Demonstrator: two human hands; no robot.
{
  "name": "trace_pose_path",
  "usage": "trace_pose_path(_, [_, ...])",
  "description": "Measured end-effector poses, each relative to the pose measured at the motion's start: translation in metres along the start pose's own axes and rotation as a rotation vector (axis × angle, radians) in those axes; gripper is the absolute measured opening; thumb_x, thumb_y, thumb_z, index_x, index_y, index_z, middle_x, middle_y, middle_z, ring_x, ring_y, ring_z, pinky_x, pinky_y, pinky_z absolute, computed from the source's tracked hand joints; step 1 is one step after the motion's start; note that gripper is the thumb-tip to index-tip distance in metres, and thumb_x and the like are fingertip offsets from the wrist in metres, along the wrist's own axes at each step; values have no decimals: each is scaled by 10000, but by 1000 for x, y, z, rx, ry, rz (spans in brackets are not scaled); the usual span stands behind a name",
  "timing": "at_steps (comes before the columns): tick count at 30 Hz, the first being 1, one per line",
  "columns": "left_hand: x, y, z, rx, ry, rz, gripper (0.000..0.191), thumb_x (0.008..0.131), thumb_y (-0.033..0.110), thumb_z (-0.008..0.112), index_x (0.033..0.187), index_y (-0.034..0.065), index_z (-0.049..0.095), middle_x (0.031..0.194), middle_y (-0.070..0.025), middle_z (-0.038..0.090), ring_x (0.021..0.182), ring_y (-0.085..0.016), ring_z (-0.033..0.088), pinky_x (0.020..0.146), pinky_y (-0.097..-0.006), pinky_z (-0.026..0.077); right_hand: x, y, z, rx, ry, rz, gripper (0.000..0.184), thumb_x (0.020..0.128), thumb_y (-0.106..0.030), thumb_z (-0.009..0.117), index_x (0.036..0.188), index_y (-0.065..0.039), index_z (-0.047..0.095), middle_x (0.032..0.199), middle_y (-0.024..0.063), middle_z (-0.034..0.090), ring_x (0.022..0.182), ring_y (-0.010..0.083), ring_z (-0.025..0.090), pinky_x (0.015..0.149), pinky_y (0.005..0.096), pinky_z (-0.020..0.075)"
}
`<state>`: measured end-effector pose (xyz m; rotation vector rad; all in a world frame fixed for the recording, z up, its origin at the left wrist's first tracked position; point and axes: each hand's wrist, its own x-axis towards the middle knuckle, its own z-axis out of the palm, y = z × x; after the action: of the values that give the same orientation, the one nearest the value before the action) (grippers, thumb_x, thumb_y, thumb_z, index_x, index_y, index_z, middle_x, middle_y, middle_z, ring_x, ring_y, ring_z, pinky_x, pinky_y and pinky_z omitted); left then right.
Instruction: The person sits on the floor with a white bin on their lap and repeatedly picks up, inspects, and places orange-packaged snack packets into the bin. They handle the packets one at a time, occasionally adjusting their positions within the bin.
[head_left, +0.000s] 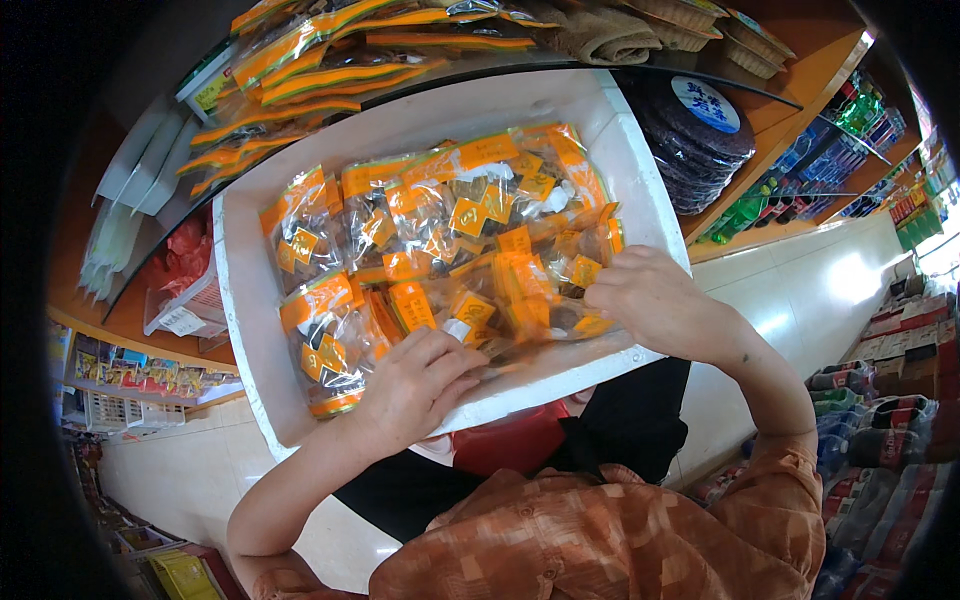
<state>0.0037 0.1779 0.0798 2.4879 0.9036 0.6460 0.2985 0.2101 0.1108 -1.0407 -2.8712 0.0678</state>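
A white foam box (259, 360) stands before me, holding several clear plastic food packets (476, 214) with orange bands and dark contents. They lie in overlapping rows. At the box's near side, my left hand (420, 382) is over the packets, its fingertips at a packet's lower edge; whether it grips is hidden. My right hand (652, 300) is at the near right corner, with curled fingers on the end of a blurred packet (555, 315). Its fingertips are partly hidden by the hand itself.
Beyond the box, a dark-edged shelf (420, 84) bears more orange-banded packets (322, 82). Dark round wrapped packs (694, 142) stack at the right. A plastic basket (187, 311) with red bags is at left. Wrapped drink bottles (885, 442) line the right floor.
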Motion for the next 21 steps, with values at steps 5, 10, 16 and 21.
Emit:
trace_pose_path(5, [-4, 5, 4, 45, 61, 34, 261, 717, 32, 658, 975, 35, 615, 850, -98, 556, 818, -259, 561, 703, -349, 486, 6, 14, 16, -117, 105, 183, 116, 716, -49, 557, 829, -74, 548, 752, 80, 577, 789, 262, 581, 712, 375, 433])
trace_pose_path(10, [-6, 10, 5, 77, 77, -32, 297, 727, 34, 646, 1020, 29, 599, 895, -105, 542, 824, -262, 558, 706, -343, 480, 32, 36, 27, -161, -2, 393, 223, 730, -115, 635, 924, -66, 539, 838, 98, 607, 838, 285, 589, 709, 396, 444])
trace_pose_path(16, [7, -1, 3, 243, 15, -80, 355, 774, 107, 627, 1108, 27, 536, 969, -127, 528, 929, -299, 537, 792, -381, 448, 36, 36, 26, -112, 32, 345, 327, 714, -108, 653, 1015, -51, 540, 924, 117, 601, 901, 292, 577, 775, 393, 440])
trace_pose_path(21, [38, -46, 10, 337, -80, -302, 413, 802, 158, 619, 1174, 40, 485, 1062, -154, 525, 1031, -319, 503, 855, -408, 424, 34, 14, 13, -93, 222, 296, 368, 722, -108, 639, 1071, -46, 542, 1001, 123, 592, 958, 298, 553, 833, 384, 429])
